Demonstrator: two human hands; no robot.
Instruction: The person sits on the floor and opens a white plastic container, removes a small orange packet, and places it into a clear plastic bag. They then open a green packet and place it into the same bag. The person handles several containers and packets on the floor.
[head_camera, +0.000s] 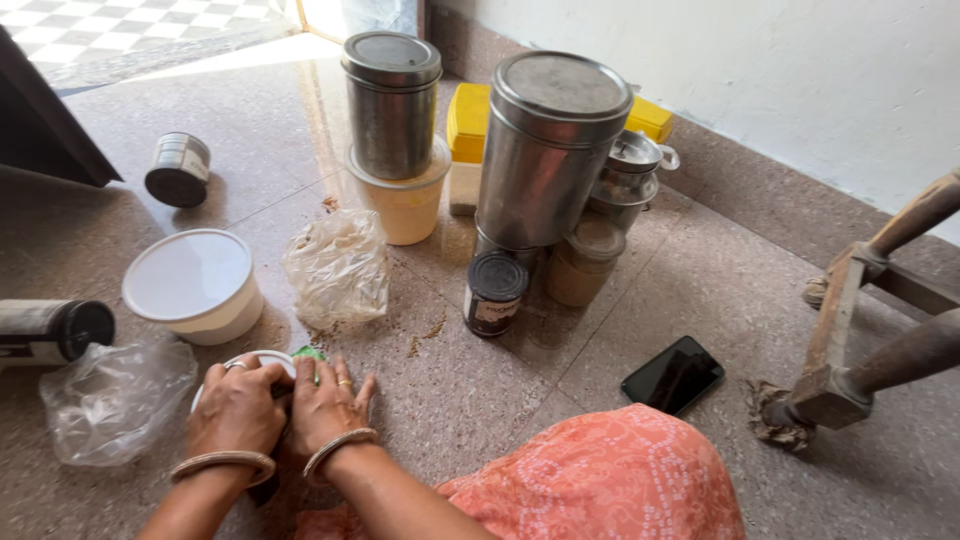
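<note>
Near the bottom left, on the speckled stone floor (640, 300), the left hand (237, 408) and right hand (325, 402) clamp together over a small white round container (262, 360) with a green piece (308, 353); whether it is open or lidded stays hidden.

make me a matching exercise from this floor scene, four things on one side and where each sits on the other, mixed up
Things:
1. phone
2. white lidded tub
3. small dark tin
4. both hands: left hand, right hand

Places:
A. on a small white container
B. in front of the tall steel canister
C. left of the crumpled plastic bag
D. beside the orange cloth

Pairs: 1-D, 2-C, 3-B, 4-A
</note>
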